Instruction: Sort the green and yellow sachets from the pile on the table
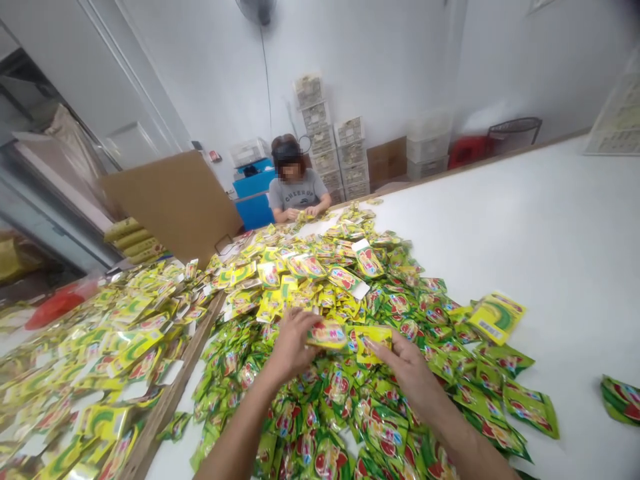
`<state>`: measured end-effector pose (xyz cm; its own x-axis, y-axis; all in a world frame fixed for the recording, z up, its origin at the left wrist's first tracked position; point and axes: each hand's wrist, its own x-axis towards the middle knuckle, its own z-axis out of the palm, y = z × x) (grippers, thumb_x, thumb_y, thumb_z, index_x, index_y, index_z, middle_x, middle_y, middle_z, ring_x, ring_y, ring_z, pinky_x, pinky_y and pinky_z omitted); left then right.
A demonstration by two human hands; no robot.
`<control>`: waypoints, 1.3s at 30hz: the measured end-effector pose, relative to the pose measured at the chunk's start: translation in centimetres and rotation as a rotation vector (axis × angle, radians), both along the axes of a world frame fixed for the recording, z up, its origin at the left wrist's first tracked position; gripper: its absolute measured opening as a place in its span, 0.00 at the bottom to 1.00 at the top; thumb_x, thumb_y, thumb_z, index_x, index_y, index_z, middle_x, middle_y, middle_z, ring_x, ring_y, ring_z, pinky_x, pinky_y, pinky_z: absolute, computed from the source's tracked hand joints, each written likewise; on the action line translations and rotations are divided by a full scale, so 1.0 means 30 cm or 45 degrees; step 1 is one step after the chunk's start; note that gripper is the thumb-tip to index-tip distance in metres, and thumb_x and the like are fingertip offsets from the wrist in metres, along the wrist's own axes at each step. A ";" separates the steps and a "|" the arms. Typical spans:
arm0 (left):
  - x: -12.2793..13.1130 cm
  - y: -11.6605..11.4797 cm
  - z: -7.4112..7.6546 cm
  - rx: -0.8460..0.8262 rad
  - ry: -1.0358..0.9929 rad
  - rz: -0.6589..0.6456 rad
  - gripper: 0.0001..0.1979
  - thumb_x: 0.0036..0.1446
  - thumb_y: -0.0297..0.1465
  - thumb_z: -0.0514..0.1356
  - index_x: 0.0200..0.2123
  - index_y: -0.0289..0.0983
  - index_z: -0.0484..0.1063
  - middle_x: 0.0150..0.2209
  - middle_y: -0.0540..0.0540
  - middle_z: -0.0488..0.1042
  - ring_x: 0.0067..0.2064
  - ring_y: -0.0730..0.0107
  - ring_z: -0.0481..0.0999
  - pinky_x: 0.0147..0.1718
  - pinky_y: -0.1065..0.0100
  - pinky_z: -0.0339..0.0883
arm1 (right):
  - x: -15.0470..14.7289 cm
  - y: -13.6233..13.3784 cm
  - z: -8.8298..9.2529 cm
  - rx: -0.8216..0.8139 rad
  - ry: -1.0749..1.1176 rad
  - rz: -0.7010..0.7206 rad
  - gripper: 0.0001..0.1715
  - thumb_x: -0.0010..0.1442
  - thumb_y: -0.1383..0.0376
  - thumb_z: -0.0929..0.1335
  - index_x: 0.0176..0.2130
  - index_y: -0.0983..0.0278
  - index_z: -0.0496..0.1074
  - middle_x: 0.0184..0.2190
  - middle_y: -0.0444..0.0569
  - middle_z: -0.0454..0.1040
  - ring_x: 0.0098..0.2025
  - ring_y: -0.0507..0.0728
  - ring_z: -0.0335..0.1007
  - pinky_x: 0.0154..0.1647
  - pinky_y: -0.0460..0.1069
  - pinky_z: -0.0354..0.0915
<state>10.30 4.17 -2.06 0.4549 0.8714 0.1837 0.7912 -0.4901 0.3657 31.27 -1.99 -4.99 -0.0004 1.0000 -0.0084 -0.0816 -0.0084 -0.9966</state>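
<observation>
Above a heap of green packets point(385, 427), both hands are close together in the middle of the view. My left hand point(296, 340) has its fingers closed round a yellow and pink box point(329, 335). Pinched between the thumb and fingers of my right hand point(400, 353) is a yellow packet point(369, 343), its left edge at the box's right end. Whether the packet is partly inside the box cannot be made out. Beyond the hands lie yellow boxes point(345, 280), some with white open flaps, and small yellow packets.
A wooden strip point(175, 393) divides the heap from more yellow boxes point(135, 313) at left. Across the white table point(500, 227) sits a person point(300, 190) handling packets. A cardboard sheet point(173, 200) stands at left; one yellow box point(497, 317) lies at right.
</observation>
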 end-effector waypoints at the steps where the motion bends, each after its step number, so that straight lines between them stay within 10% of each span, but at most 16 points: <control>1: -0.004 -0.046 -0.015 -0.007 -0.026 -0.075 0.25 0.44 0.22 0.59 0.47 0.42 0.71 0.51 0.46 0.70 0.57 0.53 0.57 0.56 0.51 0.50 | -0.001 0.002 -0.006 0.005 0.083 0.051 0.24 0.54 0.51 0.66 0.46 0.62 0.69 0.39 0.49 0.75 0.42 0.59 0.70 0.45 0.51 0.64; 4: -0.018 -0.150 -0.070 -0.039 -0.229 -0.030 0.30 0.45 0.19 0.55 0.53 0.45 0.66 0.58 0.47 0.63 0.63 0.54 0.49 0.58 0.49 0.45 | -0.022 0.007 -0.042 -0.012 0.120 0.168 0.20 0.53 0.54 0.67 0.42 0.63 0.70 0.37 0.48 0.75 0.40 0.59 0.70 0.43 0.51 0.65; 10: -0.009 -0.195 -0.182 -0.397 -0.904 0.853 0.20 0.51 0.41 0.58 0.43 0.33 0.70 0.38 0.36 0.75 0.35 0.59 0.76 0.36 0.59 0.68 | -0.079 0.005 -0.089 -0.036 -0.386 0.086 0.16 0.52 0.56 0.66 0.37 0.64 0.70 0.31 0.46 0.74 0.35 0.57 0.67 0.39 0.51 0.62; 20: 0.088 -0.115 -0.194 -0.762 -1.266 0.740 0.20 0.34 0.42 0.68 0.25 0.33 0.71 0.19 0.48 0.72 0.19 0.71 0.69 0.20 0.70 0.62 | -0.084 -0.013 -0.067 0.049 -0.291 0.371 0.12 0.53 0.58 0.66 0.34 0.64 0.69 0.28 0.44 0.71 0.31 0.54 0.65 0.32 0.47 0.60; 27: 0.055 -0.196 -0.114 -0.776 -1.116 0.353 0.16 0.42 0.41 0.65 0.29 0.34 0.73 0.26 0.49 0.74 0.25 0.73 0.70 0.26 0.73 0.62 | -0.024 0.010 -0.023 0.127 -0.399 -0.224 0.17 0.55 0.53 0.63 0.37 0.63 0.67 0.19 0.38 0.60 0.20 0.51 0.53 0.22 0.45 0.51; 39: 0.025 -0.308 -0.148 -0.968 -1.305 0.323 0.14 0.45 0.38 0.65 0.34 0.35 0.75 0.30 0.47 0.77 0.29 0.71 0.73 0.30 0.72 0.65 | -0.003 0.008 -0.032 0.161 -0.910 0.274 0.08 0.54 0.62 0.66 0.35 0.63 0.71 0.34 0.49 0.73 0.35 0.57 0.67 0.35 0.48 0.59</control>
